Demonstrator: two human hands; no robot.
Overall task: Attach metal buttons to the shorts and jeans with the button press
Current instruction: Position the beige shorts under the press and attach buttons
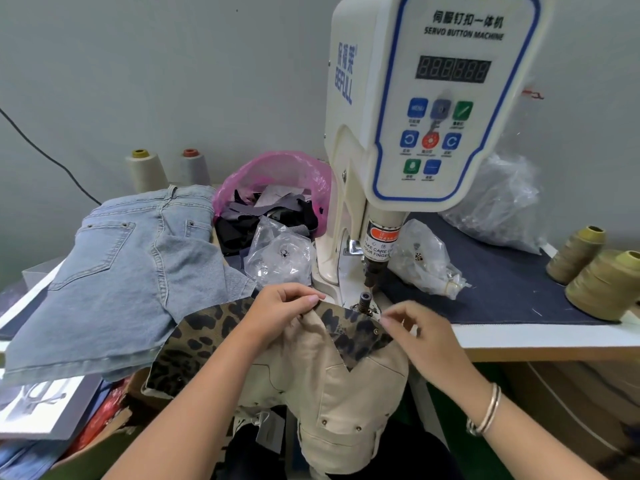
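Now | left hand (277,311), right hand (420,336): fingers pinch leopard-print shorts (349,327) | waistband runs left-right below button press (429,109)

Button press (433,98): "SERVO BUTTON MACHINE", "BEFULL", display "888888".

A plain grey-white wall (173,64) stands behind the work place, evenly lit, with no strong shadows. A thin black cable (45,152) runs down across it at the left. The surface (519,332) has a white front edge and a dark blue cloth cover (502,289) on top. Under it at the right a green panel (450,410) shows.
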